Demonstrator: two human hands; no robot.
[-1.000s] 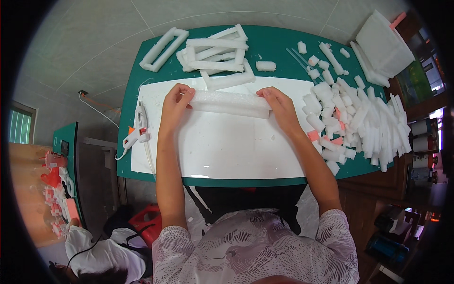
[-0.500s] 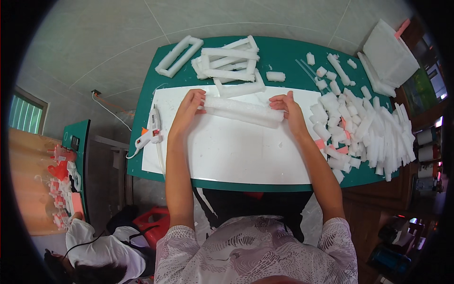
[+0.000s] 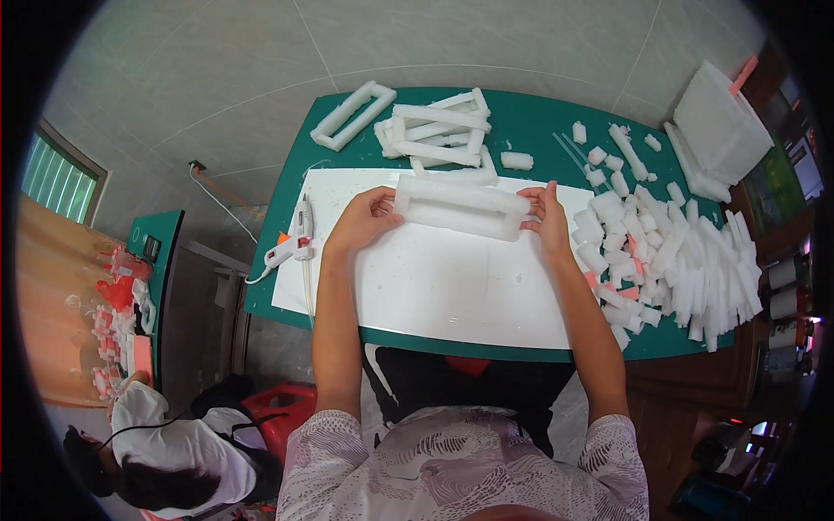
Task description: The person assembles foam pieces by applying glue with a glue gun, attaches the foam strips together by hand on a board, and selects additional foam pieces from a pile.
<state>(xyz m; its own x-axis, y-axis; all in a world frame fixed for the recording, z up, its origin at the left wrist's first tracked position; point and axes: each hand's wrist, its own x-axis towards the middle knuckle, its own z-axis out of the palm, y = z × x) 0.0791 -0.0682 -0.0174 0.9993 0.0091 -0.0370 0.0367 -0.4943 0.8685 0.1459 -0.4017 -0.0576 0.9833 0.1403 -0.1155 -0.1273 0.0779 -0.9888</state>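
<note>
A white foam rectangular frame (image 3: 456,223) is held up over the white board, tilted so that its long opening shows. Around its left end close the fingers of my left hand (image 3: 367,217). My right hand (image 3: 547,219) grips the opposite end between thumb and fingers. Just behind it, more foam frames (image 3: 439,113) lie in a loose stack, and the held frame partly covers the nearest one. Under both hands is the white board (image 3: 452,295).
On the left lies a white glue gun (image 3: 300,233) with a cord. Foam pieces (image 3: 643,234) are heaped at the right of the green table (image 3: 547,104). A foam block (image 3: 721,117) stands behind them. A co-worker (image 3: 187,451) sits lower left by another table.
The foam frame has been turned in my hands, so its opening now faces me. My left fingers have closed further round its end. The whole view has shifted slightly.
</note>
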